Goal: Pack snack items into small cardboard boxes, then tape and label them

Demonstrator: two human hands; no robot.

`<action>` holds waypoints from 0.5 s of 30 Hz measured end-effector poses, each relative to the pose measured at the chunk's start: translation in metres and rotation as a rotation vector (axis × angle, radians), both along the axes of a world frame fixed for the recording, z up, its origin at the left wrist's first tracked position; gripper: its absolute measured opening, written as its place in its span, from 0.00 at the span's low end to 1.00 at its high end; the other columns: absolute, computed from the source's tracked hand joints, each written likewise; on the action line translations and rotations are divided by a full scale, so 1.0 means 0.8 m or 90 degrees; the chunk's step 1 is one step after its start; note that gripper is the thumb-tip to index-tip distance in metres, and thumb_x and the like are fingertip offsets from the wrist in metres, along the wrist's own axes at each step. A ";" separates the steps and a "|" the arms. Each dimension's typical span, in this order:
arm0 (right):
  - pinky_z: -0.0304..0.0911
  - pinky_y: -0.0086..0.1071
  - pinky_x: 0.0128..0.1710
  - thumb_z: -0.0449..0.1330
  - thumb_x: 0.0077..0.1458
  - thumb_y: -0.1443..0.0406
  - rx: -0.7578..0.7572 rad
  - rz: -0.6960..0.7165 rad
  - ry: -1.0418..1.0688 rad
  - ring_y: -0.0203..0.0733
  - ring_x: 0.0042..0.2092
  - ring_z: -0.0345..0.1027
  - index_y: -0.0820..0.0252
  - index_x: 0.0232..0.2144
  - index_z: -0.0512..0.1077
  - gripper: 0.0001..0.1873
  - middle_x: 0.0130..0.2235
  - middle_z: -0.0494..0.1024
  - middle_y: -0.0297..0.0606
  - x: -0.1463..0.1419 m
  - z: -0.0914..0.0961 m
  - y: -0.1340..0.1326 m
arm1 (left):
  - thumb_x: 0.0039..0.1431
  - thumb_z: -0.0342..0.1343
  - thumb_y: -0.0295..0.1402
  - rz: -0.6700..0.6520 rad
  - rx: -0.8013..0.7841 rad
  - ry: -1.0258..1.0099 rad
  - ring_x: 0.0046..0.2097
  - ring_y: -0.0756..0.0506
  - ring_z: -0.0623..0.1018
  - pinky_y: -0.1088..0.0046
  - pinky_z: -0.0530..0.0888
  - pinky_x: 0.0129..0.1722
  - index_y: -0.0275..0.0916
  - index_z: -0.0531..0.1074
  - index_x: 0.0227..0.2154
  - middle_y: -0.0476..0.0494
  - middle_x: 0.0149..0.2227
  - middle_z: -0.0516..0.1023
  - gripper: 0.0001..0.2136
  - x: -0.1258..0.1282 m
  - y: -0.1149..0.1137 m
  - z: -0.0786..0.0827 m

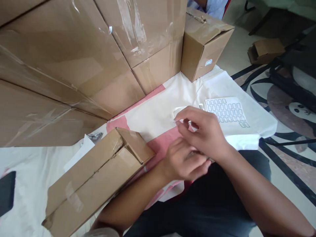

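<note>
My right hand (202, 128) is held over the table's near edge, thumb and fingers drawn together in a pinch; whatever sits between the fingertips is too small to make out. Just below it, my left hand (185, 159) has its fingers curled, and the inside of its grasp is hidden. The two hands overlap closely. Beside the right hand lies a white sheet of blank labels with dark outlines (230, 107), partly covered by that hand. A small white outlined piece (176, 110) shows behind the right fingertips on the cloth.
A long taped cardboard box (98, 177) lies at left near my left forearm. Large stacked cartons (81, 56) wall off the back. Another carton (192, 56) with a small label stands at back right. A dark flat object (7, 193) rests at far left on the white-and-pink cloth (158, 115).
</note>
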State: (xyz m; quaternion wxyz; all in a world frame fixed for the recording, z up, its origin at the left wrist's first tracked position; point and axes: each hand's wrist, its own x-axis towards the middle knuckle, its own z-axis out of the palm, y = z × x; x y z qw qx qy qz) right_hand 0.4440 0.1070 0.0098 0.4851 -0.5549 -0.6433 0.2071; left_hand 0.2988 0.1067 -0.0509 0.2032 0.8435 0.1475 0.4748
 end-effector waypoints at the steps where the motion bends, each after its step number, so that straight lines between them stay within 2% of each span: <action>1: 0.59 0.30 0.29 0.58 0.59 0.72 -0.016 0.034 0.027 0.33 0.28 0.64 0.57 0.35 0.73 0.06 0.34 0.77 0.33 -0.011 -0.003 0.003 | 0.65 0.55 0.33 -0.029 0.018 -0.037 0.29 0.48 0.73 0.67 0.69 0.33 0.44 0.69 0.28 0.52 0.25 0.73 0.09 -0.002 -0.011 0.004; 3: 0.59 0.29 0.29 0.58 0.59 0.72 -0.029 0.065 0.063 0.31 0.26 0.62 0.57 0.36 0.72 0.06 0.34 0.76 0.32 -0.032 -0.013 0.011 | 0.66 0.54 0.35 -0.126 0.036 -0.060 0.25 0.50 0.69 0.67 0.66 0.28 0.45 0.69 0.26 0.54 0.24 0.72 0.11 -0.005 -0.037 0.008; 5: 0.60 0.29 0.30 0.57 0.59 0.72 -0.023 0.088 0.056 0.32 0.27 0.63 0.58 0.35 0.72 0.06 0.34 0.76 0.33 -0.051 -0.029 0.019 | 0.66 0.55 0.37 -0.301 0.054 -0.020 0.24 0.51 0.70 0.68 0.64 0.24 0.46 0.70 0.24 0.55 0.25 0.73 0.13 -0.003 -0.066 0.005; 8: 0.62 0.30 0.35 0.55 0.60 0.74 -0.042 0.142 0.001 0.35 0.33 0.67 0.59 0.35 0.72 0.08 0.36 0.75 0.36 -0.080 -0.058 0.027 | 0.66 0.54 0.40 -0.540 0.033 0.039 0.25 0.53 0.73 0.73 0.64 0.20 0.48 0.73 0.23 0.54 0.28 0.78 0.15 0.012 -0.113 -0.020; 9: 0.62 0.30 0.36 0.54 0.60 0.74 -0.054 0.160 -0.023 0.37 0.35 0.69 0.60 0.36 0.72 0.08 0.37 0.75 0.37 -0.090 -0.067 0.029 | 0.65 0.55 0.40 -0.579 0.032 0.062 0.25 0.53 0.73 0.73 0.64 0.19 0.48 0.74 0.22 0.54 0.27 0.79 0.15 0.018 -0.128 -0.033; 12: 0.63 0.30 0.37 0.52 0.61 0.74 -0.070 0.191 -0.084 0.39 0.39 0.70 0.60 0.39 0.72 0.10 0.42 0.75 0.41 -0.110 -0.086 0.030 | 0.59 0.59 0.38 -0.581 0.050 0.133 0.22 0.52 0.71 0.72 0.62 0.18 0.48 0.76 0.22 0.52 0.27 0.80 0.10 0.030 -0.168 -0.072; 15: 0.63 0.31 0.36 0.52 0.61 0.73 -0.061 0.190 -0.099 0.39 0.39 0.70 0.60 0.43 0.72 0.12 0.44 0.75 0.41 -0.116 -0.093 0.028 | 0.54 0.62 0.44 -0.598 0.082 0.167 0.24 0.49 0.72 0.70 0.62 0.21 0.49 0.77 0.23 0.47 0.32 0.82 0.09 0.030 -0.192 -0.098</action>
